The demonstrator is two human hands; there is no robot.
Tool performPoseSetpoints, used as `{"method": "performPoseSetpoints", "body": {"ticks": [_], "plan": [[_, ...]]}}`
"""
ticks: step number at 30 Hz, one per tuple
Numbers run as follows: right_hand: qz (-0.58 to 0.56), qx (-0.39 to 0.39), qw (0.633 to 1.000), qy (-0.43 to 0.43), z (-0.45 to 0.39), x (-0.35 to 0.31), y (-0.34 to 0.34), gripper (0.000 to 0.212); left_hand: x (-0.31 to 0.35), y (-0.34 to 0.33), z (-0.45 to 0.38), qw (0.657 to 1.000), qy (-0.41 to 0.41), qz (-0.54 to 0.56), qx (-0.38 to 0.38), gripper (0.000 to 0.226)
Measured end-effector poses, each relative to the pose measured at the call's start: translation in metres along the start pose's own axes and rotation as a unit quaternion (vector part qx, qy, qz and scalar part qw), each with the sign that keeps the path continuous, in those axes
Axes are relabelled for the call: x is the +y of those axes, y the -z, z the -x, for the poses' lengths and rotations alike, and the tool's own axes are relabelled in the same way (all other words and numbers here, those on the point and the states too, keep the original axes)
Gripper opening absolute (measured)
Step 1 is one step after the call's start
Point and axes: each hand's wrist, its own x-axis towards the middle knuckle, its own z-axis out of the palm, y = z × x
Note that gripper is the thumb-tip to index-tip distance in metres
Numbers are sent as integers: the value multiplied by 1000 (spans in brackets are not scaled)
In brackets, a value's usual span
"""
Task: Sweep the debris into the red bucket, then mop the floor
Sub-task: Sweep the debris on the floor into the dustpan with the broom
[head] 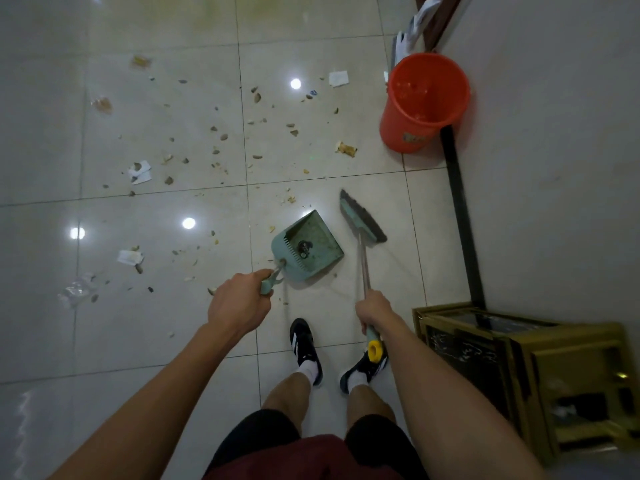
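Note:
My left hand [239, 301] grips the handle of a teal dustpan [310, 245], which sits on the tiled floor just ahead of my feet with a small dark object in it. My right hand [374, 311] grips the metal shaft of a teal broom [362, 218]; its bristle head rests on the floor right of the dustpan. Debris [221, 136] of small stones, crumbs and paper scraps [140, 172] is scattered over the tiles ahead and to the left. The red bucket [420, 102] stands upright by the wall at the upper right, with a few bits inside.
A dark pole [462, 220] leans along the wall from beside the bucket down to a gold-framed dark cabinet [512, 368] at my right. A crushed clear plastic bottle [74, 291] lies at the left. White cloth and a wooden door frame [440, 22] are behind the bucket.

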Motion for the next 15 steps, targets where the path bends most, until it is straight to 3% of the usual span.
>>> {"method": "performPoseSetpoints", "body": {"ticks": [5, 9, 15], "plan": [[-26, -26, 999, 21, 28, 2, -45, 52, -19, 3, 17, 1000, 2, 0, 0, 23], [-151, -24, 988, 17, 45, 18, -55, 47, -24, -2, 40, 1000, 10, -1, 8, 27], [-236, 0, 971, 41, 82, 77, -55, 32, -22, -16, 84, 999, 18, -24, 13, 36]]}}
